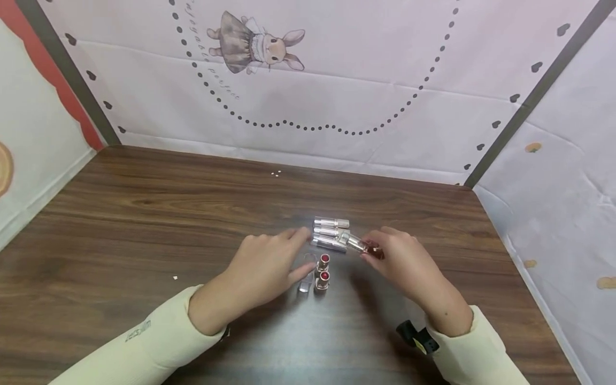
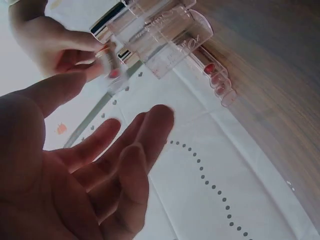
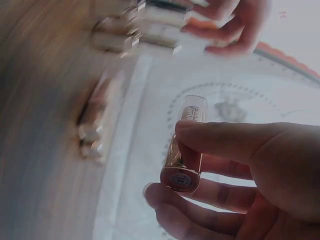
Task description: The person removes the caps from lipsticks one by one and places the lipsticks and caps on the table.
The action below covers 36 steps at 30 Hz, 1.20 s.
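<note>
Gold lipstick (image 1: 356, 243) pinched in right grip (image 1: 401, 259), likely transfer step.
Left grip (image 1: 267, 264) loosely spread, empty; next probably needs clearance over lipstick row (image 1: 327, 232).

"How's the light in the head view?"

"Bright and fairly even; pale glare on the near part of the table (image 1: 289, 353), soft shadow below the right hand (image 1: 401, 262)."

"And the wrist views?"

"Left: the left hand (image 2: 75, 175) looks dim against pale cloth (image 2: 185, 200), washed out leftward. Right: the table side smears with blur; the held lipstick (image 3: 181, 162) looks sharper."
</note>
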Each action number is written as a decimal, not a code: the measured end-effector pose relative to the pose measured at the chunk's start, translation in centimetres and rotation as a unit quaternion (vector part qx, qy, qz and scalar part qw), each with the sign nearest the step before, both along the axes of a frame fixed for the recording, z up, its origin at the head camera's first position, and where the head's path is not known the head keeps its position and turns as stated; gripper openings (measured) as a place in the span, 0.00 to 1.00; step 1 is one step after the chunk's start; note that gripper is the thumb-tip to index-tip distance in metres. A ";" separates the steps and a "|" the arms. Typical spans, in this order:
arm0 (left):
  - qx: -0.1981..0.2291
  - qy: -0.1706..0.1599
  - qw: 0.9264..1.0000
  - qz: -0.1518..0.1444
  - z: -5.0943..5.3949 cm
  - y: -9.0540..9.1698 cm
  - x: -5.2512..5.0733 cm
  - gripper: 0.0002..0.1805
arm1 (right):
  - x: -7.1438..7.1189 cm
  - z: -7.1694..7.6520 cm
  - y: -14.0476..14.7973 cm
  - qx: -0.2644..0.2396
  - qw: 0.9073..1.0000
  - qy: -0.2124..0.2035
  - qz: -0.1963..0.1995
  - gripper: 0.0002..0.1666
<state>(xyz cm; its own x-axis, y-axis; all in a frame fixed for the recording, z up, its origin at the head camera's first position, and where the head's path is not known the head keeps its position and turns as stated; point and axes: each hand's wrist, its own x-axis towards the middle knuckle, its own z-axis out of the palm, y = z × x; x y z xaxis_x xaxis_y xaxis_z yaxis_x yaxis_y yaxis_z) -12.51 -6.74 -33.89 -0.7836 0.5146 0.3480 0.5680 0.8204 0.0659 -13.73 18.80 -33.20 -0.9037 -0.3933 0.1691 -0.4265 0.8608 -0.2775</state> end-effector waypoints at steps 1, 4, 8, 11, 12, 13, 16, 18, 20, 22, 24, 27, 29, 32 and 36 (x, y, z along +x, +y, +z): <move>0.006 0.008 1.000 -0.005 0.1 0.0 0.0 0.26 | 0.4 0.2 -0.3 -0.006 1.000 0.005 0.008 0.08; 0.019 0.029 0.999 -0.024 0.4 -0.1 0.3 0.29 | 1.4 0.6 -1.0 -0.023 0.999 0.024 0.037 0.10; 0.037 0.049 0.997 -0.055 0.7 0.0 0.7 0.30 | 2.5 0.6 -1.8 -0.034 0.996 0.048 0.074 0.11; 0.044 0.050 0.995 -0.077 0.8 0.3 1.0 0.28 | 3.0 0.4 -2.3 -0.044 0.993 0.060 0.094 0.12; 0.045 0.049 0.994 -0.084 0.8 0.3 1.1 0.27 | 3.2 0.4 -2.4 -0.048 0.992 0.064 0.099 0.12; 0.045 0.047 0.994 -0.089 0.8 0.4 1.2 0.25 | 3.3 0.3 -2.5 -0.052 0.991 0.065 0.102 0.13; 0.046 0.049 0.993 -0.099 0.9 0.3 1.2 0.22 | 3.6 0.2 -2.8 -0.063 0.990 0.074 0.106 0.16; 0.046 0.054 0.992 -0.101 1.0 0.2 1.2 0.20 | 3.7 0.2 -2.9 -0.069 0.988 0.081 0.108 0.18; 0.045 0.056 0.992 -0.100 1.2 0.0 1.2 0.18 | 3.8 0.3 -3.0 -0.076 0.987 0.088 0.111 0.19; 0.042 0.051 0.993 -0.095 1.3 -0.1 1.2 0.16 | 3.8 0.2 -3.0 -0.086 0.985 0.095 0.114 0.19; 0.040 0.044 0.994 -0.093 1.4 -0.2 1.2 0.15 | 3.8 0.2 -3.1 -0.096 0.984 0.098 0.117 0.19; 0.039 0.034 0.995 -0.089 1.6 -0.4 1.2 0.15 | 3.8 0.1 -3.1 -0.105 0.982 0.101 0.119 0.18; 0.040 0.035 0.995 -0.089 1.7 -0.4 1.1 0.14 | 3.7 0.1 -3.0 -0.105 0.982 0.102 0.117 0.18; 0.040 0.042 0.995 -0.086 1.8 -0.5 1.1 0.14 | 3.7 0.2 -3.0 -0.099 0.983 0.100 0.116 0.17; 0.036 0.048 0.995 -0.086 1.8 -0.5 1.1 0.14 | 3.7 0.2 -3.1 -0.085 0.985 0.096 0.112 0.15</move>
<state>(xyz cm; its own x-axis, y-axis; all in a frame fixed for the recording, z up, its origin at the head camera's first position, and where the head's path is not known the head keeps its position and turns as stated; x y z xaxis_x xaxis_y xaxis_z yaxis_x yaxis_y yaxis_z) -11.40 -7.19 -32.10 -0.6477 0.6093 0.4574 0.7059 0.7058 0.0594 -10.00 15.72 -33.00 -0.7427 -0.5297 0.4096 -0.6588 0.6876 -0.3053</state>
